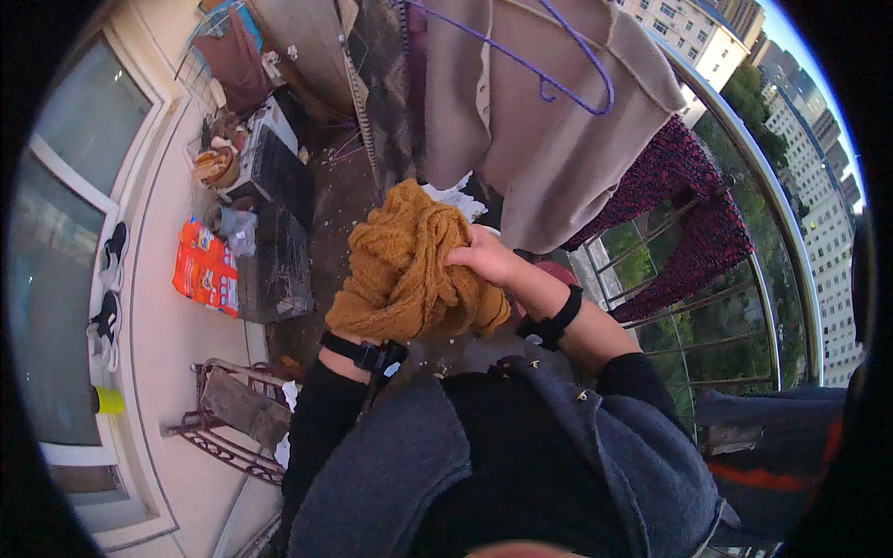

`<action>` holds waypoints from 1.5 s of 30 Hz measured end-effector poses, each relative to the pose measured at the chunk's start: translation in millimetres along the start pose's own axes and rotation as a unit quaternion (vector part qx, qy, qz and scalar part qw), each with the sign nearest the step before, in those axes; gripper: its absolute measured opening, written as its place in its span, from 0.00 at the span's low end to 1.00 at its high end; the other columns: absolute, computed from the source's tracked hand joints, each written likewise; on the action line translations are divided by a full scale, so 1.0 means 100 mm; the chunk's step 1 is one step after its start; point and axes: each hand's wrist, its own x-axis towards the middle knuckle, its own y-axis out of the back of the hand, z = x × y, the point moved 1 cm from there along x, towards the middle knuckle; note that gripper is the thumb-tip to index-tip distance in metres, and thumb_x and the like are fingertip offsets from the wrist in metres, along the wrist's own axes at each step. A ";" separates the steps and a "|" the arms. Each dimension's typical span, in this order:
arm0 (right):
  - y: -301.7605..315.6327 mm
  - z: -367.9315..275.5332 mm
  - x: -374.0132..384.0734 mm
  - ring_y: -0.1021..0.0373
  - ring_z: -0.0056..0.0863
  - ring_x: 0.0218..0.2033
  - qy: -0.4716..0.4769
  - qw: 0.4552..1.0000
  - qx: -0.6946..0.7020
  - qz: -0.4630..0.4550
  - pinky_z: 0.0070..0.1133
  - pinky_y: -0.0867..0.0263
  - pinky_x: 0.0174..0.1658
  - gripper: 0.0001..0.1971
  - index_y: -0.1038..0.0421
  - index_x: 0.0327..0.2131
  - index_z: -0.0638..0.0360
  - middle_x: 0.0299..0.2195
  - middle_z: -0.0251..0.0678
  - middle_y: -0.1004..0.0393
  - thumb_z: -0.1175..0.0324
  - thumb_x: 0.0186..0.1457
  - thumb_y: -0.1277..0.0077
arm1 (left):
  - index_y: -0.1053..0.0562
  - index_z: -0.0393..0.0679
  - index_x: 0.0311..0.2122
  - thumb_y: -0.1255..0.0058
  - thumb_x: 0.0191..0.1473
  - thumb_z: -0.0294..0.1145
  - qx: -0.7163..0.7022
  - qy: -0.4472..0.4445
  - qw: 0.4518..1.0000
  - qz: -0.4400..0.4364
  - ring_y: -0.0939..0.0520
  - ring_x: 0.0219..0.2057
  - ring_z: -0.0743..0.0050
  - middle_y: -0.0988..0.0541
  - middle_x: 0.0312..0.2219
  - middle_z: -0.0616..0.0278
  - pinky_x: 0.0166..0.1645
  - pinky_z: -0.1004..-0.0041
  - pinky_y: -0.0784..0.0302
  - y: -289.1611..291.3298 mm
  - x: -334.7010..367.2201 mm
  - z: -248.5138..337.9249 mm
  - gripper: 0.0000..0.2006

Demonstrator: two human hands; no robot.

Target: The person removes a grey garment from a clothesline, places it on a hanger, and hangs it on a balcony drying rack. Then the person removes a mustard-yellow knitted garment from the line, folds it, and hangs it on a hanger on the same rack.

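A bunched mustard-brown knit garment (405, 270) is held up in front of my chest, its thick folds gathered together. My right hand (484, 258) grips its right side, thumb pressed on top of the folds and the other fingers mostly hidden. On the left, my forearm runs into the bundle from below, and the cloth covers that hand and its fingers. Just beyond hangs a beige coat (549, 121), with a purple hanger (558, 88) in front of it.
A metal railing (781, 223) curves along the right, with a dark patterned knit (688, 214) draped over it. At left stand an orange bag (206, 270), black boxes (279, 265) and a small metal-framed chair (242, 409). Shoes (109, 321) rest on the window sill.
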 end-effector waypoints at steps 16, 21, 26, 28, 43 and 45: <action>0.98 -0.51 -0.30 0.28 0.37 0.38 0.129 0.895 0.281 0.320 0.33 0.30 0.43 0.16 0.35 0.45 0.63 0.39 0.41 0.26 0.67 0.55 0.57 | 0.41 0.42 0.58 0.49 0.53 0.37 -0.142 0.166 0.975 0.041 0.31 0.54 0.65 0.33 0.54 0.57 0.58 0.66 0.37 1.28 -0.74 0.12 0.29; 0.90 -0.70 -0.42 0.31 0.39 0.43 0.156 0.874 0.346 0.304 0.37 0.34 0.48 0.17 0.36 0.47 0.62 0.42 0.42 0.28 0.63 0.56 0.59 | 0.33 0.41 0.51 0.49 0.52 0.42 -0.052 -0.001 0.966 0.251 0.26 0.48 0.65 0.27 0.46 0.57 0.51 0.65 0.29 2.80 -1.41 0.16 0.23; 0.48 -0.72 -0.27 0.31 0.38 0.42 0.135 0.884 0.354 0.273 0.36 0.34 0.48 0.16 0.34 0.45 0.62 0.41 0.41 0.27 0.64 0.56 0.56 | 0.33 0.40 0.52 0.57 0.57 0.47 -0.242 -0.021 0.914 0.326 0.26 0.50 0.61 0.27 0.48 0.54 0.52 0.62 0.30 2.88 -1.32 0.25 0.24; 0.39 -0.71 -0.21 0.31 0.39 0.43 0.138 0.892 0.342 0.262 0.36 0.35 0.49 0.16 0.34 0.46 0.62 0.42 0.41 0.28 0.64 0.56 0.57 | 0.32 0.38 0.51 0.58 0.55 0.44 -0.198 -0.112 0.959 0.169 0.26 0.49 0.61 0.27 0.48 0.55 0.53 0.61 0.30 2.57 -1.12 0.26 0.23; 0.19 -0.96 -0.25 0.31 0.39 0.44 0.195 0.917 0.284 0.203 0.34 0.36 0.50 0.19 0.36 0.48 0.63 0.44 0.42 0.29 0.63 0.55 0.56 | 0.30 0.43 0.45 0.52 0.52 0.31 0.105 0.046 0.974 0.195 0.24 0.22 0.80 0.23 0.25 0.64 0.27 0.79 0.27 1.79 -0.67 0.04 0.14; -0.02 -0.94 -0.13 0.29 0.36 0.42 0.200 0.925 0.284 0.155 0.32 0.33 0.47 0.16 0.34 0.45 0.62 0.41 0.40 0.27 0.65 0.54 0.53 | 0.29 0.43 0.44 0.50 0.53 0.31 0.102 0.058 0.985 0.130 0.22 0.27 0.78 0.22 0.29 0.62 0.31 0.78 0.25 1.30 -0.43 -0.16 0.13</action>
